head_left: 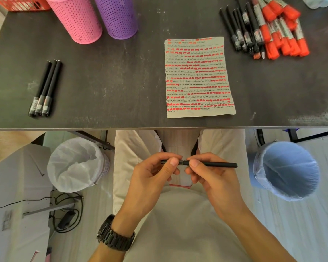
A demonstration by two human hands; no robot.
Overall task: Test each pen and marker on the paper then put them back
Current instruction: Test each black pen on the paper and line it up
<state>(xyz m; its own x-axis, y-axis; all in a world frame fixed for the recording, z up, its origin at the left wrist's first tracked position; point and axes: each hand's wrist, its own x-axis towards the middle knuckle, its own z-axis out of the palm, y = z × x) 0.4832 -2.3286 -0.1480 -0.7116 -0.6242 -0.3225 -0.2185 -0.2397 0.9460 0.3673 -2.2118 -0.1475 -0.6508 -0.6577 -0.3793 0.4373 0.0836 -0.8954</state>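
left hand [155,173]: pinches cap end of black pen [212,164] | right hand [212,174]: pinches pen barrel | above lap

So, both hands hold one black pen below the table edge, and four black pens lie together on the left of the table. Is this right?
Almost. The head view shows three black pens, not four, lying together on the left of the table. The rest holds: the left hand and the right hand both hold one black pen below the table edge.
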